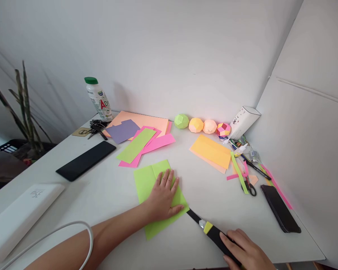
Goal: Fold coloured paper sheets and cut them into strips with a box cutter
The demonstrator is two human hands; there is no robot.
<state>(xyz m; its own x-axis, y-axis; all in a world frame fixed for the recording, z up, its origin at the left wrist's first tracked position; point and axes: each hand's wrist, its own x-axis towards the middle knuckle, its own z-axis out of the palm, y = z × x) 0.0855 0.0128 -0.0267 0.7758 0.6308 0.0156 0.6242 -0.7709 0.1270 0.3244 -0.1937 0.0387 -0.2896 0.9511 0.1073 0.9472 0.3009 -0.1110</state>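
My left hand (pixel 163 197) lies flat on a sheet of lime-green paper (pixel 144 183), fingers spread and thumb out to the right. A crease line shows near the top of this sheet. In my right hand (pixel 248 249) is a utility knife (pixel 214 234) with a black and yellow handle, gripped at its rear end. Its dark blade reaches the paper's right corner; the tip is at or under the edge, I cannot tell which. Beyond the sheet, a green paper strip (pixel 136 145) rests across pink paper (pixel 160 142).
Paper balls (pixel 196 125) line the wall, near yellow paper (pixel 212 150). Scissors (pixel 252 190) and a dark phone (pixel 280 208) lie right. Leftward are a black slab (pixel 86 160), a white device (pixel 25 215) with a cable (pixel 70 224), keys (pixel 97 128) and a bottle (pixel 99 98).
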